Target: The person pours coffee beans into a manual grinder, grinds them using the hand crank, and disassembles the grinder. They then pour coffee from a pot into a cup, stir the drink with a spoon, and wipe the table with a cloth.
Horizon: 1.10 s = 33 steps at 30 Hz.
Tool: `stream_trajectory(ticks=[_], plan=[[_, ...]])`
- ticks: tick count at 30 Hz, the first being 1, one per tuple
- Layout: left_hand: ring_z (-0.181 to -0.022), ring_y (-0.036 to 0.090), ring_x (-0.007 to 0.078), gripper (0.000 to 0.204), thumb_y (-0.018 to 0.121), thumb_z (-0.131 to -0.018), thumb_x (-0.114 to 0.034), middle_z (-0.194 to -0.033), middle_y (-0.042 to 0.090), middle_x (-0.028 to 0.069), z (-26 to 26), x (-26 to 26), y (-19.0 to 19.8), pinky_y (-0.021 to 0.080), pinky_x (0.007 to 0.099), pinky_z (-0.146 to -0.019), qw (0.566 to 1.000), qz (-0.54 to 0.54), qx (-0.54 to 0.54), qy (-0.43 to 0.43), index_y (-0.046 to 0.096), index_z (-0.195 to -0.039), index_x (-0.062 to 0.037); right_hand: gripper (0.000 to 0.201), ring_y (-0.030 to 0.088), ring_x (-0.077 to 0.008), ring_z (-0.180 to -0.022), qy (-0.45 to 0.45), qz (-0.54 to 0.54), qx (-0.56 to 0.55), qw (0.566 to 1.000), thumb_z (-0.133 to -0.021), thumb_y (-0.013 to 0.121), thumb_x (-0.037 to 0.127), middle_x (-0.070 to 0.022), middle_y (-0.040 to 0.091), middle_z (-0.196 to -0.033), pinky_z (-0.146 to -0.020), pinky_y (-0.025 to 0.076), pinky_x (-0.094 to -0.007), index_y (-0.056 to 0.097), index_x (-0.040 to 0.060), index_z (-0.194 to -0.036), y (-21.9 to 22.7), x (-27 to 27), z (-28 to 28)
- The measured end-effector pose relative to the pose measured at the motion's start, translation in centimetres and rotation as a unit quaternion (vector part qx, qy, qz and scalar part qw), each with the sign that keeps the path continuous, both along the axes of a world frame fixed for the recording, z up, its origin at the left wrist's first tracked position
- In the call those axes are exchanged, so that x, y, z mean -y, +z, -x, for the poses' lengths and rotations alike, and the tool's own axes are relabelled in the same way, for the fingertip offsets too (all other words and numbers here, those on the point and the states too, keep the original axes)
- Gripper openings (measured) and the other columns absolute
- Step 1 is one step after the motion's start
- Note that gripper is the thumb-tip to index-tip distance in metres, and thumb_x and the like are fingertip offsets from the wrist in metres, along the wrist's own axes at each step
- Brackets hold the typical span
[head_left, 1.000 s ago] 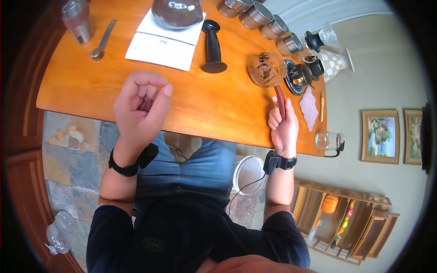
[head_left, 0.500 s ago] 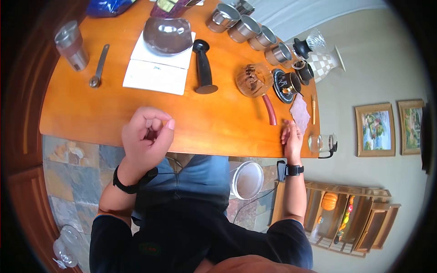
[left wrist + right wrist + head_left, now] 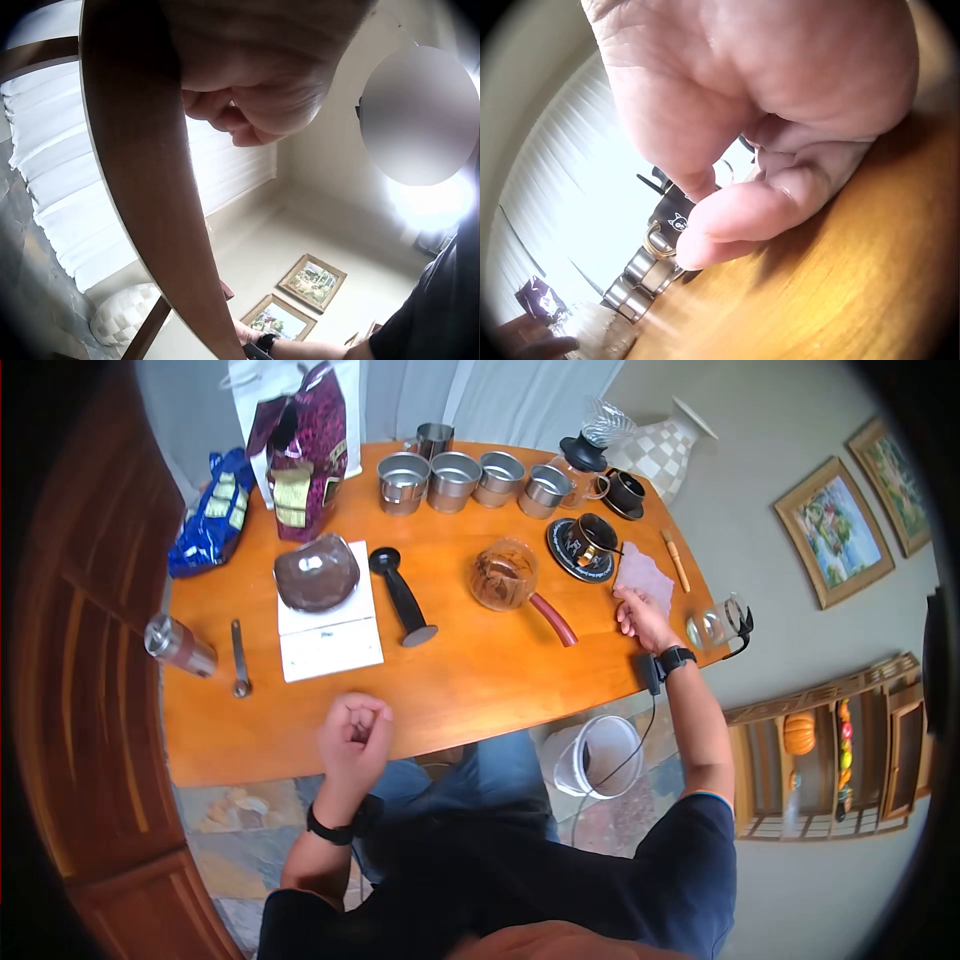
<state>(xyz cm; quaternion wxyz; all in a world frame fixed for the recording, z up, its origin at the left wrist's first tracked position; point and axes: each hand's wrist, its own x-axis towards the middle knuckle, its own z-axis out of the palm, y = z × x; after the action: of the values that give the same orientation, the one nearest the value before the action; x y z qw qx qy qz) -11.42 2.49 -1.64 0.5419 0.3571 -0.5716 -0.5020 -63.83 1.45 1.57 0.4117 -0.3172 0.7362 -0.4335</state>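
My right hand (image 3: 648,622) has moved in at the near left edge of a pale pink cloth (image 3: 647,572), its fingertips overlapping that edge in the head view. In the right wrist view its fingers (image 3: 742,217) bend low over the wooden table, and no cloth shows between them. At the table's front edge my left hand (image 3: 357,736) idles with loosely curled fingers, holding nothing. Left of the right hand stands a round glass pot (image 3: 503,575) with dark brown residue inside and a red-brown handle (image 3: 553,619) pointing toward me.
A black cup (image 3: 592,534) on a saucer, a wooden-handled brush (image 3: 676,562) and a glass jar (image 3: 716,622) surround the cloth. Several metal cups (image 3: 453,480) line the back. Farther left are a black tamper (image 3: 403,598), a white scale (image 3: 331,650) bearing a brown bowl (image 3: 317,573), and a measuring spoon (image 3: 239,660).
My right hand has let go of the pot's red-brown handle and moved right to the cloth. The left hand keeps its loose curl. The head view has tilted up, showing more of the table's back.
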Motion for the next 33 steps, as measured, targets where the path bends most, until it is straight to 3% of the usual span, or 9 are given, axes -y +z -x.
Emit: stream_trajectory(ticks=[13,21,27,29,33], plan=[[-0.061,0.041,-0.0029,0.014,0.065,-0.097,0.003,-0.071,0.049,-0.0089,-0.2,0.4,-0.1,0.029,0.0159,-0.054,0.996,-0.039,0.061,-0.050,0.057,-0.103,-0.0055,0.035,0.053,-0.0070,-0.047,0.008,0.009,-0.043,0.999,-0.098,0.069,0.044,0.0016,0.060,-0.066,-0.041,0.037,-0.0208,0.061,0.0099,-0.093,-0.4,1.6,-0.7],[-0.055,0.037,-0.0028,0.011,0.068,-0.095,0.002,-0.065,0.045,-0.0091,0.3,0.4,0.2,0.026,0.0178,-0.050,0.998,-0.018,0.054,-0.038,0.059,-0.097,-0.0040,0.037,0.055,-0.0068,-0.050,0.011,0.047,-0.030,0.998,-0.099,0.068,0.045,0.0011,0.062,-0.067,-0.046,0.041,-0.0204,0.063,0.0097,-0.089,-1.2,0.6,-2.2],[-0.057,0.037,-0.0027,0.011,0.067,-0.095,0.003,-0.066,0.045,-0.0092,0.3,0.4,0.6,0.026,0.0175,-0.051,0.996,-0.003,0.071,-0.046,0.058,-0.098,-0.0040,0.057,0.064,-0.0103,-0.059,0.105,0.021,0.166,0.980,-0.104,0.048,0.059,-0.0034,0.069,-0.076,-0.052,0.049,-0.0202,0.067,0.0050,-0.107,3.1,-1.3,-12.6],[-0.059,0.037,-0.0028,0.012,0.066,-0.096,0.003,-0.068,0.045,-0.0096,0.3,0.4,0.6,0.026,0.0170,-0.052,0.995,-0.002,0.083,-0.059,0.058,-0.100,-0.0047,0.055,0.060,-0.0110,-0.056,0.146,-0.012,0.259,0.955,-0.105,0.049,0.056,-0.0028,0.067,-0.074,-0.050,0.045,-0.0218,0.064,0.0036,-0.114,4.5,-1.4,-15.9],[-0.059,0.037,-0.0026,0.012,0.066,-0.096,0.003,-0.068,0.045,-0.0095,0.4,0.4,0.7,0.026,0.0171,-0.052,0.995,0.005,0.089,-0.053,0.058,-0.100,-0.0046,0.049,0.047,-0.0077,-0.050,0.191,0.006,0.272,0.943,-0.107,0.051,0.050,0.0015,0.056,-0.067,-0.046,0.035,-0.0214,0.063,0.0035,-0.113,3.2,-0.1,-16.2]])
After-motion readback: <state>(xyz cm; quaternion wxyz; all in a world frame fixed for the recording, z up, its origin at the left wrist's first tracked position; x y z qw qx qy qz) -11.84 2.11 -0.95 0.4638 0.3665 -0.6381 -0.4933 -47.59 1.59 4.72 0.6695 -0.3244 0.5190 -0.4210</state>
